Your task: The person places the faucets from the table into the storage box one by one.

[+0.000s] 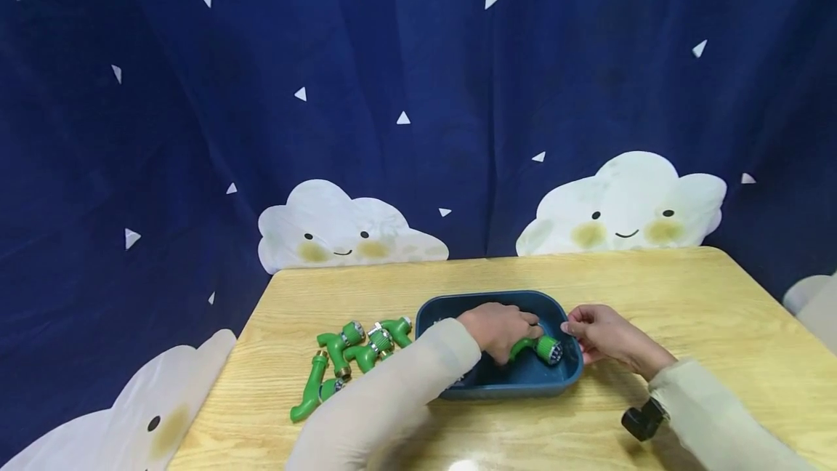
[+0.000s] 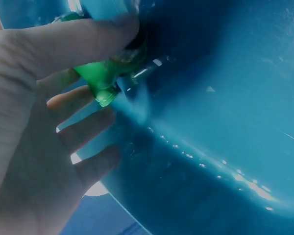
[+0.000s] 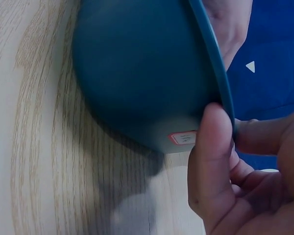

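A dark blue plastic basin (image 1: 503, 391) stands on the wooden table. My left hand (image 1: 500, 329) reaches down into it and holds a green tap (image 1: 548, 349) with a round ribbed knob. In the left wrist view, the thumb lies across the green tap (image 2: 100, 81) and the other fingers are spread behind it, beside the basin wall. At the basin's right end, my right hand (image 1: 608, 336) pinches the rim between thumb and fingers. The right wrist view shows this grip from outside, close to a small red-edged label (image 3: 183, 137) on the wall.
Several more green taps (image 1: 336, 347) lie on the table (image 1: 353, 286) left of the basin, near my left sleeve (image 1: 399, 391). A small black device (image 1: 644, 420) sits at my right wrist. Behind the table hangs a dark blue curtain (image 1: 425, 57) with clouds and triangles.
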`<state>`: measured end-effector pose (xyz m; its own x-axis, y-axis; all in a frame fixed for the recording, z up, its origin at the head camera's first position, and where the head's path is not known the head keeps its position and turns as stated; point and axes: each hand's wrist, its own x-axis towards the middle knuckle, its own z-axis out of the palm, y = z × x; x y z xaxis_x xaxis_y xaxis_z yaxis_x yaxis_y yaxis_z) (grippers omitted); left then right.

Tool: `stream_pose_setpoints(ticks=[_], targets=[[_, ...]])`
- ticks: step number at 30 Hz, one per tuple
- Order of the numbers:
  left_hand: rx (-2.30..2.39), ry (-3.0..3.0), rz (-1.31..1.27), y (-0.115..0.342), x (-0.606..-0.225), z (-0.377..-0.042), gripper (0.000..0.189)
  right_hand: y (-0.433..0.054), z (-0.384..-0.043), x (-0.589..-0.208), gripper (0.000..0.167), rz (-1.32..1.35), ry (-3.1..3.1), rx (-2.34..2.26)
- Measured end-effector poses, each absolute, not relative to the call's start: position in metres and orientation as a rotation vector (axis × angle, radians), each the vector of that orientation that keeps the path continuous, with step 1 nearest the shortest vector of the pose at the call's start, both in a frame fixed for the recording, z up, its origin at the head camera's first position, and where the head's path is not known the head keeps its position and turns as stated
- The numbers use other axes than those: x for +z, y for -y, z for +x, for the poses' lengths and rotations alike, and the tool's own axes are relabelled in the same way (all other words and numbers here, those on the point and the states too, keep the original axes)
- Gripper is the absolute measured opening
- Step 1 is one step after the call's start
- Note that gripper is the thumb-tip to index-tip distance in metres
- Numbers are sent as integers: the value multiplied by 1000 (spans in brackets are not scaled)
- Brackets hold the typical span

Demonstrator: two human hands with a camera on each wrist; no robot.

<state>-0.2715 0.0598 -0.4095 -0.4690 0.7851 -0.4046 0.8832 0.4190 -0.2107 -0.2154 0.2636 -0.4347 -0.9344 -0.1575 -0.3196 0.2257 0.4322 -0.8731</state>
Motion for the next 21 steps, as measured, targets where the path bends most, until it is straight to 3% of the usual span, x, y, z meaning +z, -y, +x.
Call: stream_pose_setpoints(ticks=[17, 21], targets=[[-594, -2445, 1399, -59, -406, -270, 84, -264, -218, -433, 21, 66, -2351, -1486], [-612, -2478, 1477, -60, -400, -265, 78, -264, -217, -434, 22, 47, -2344, -1479]])
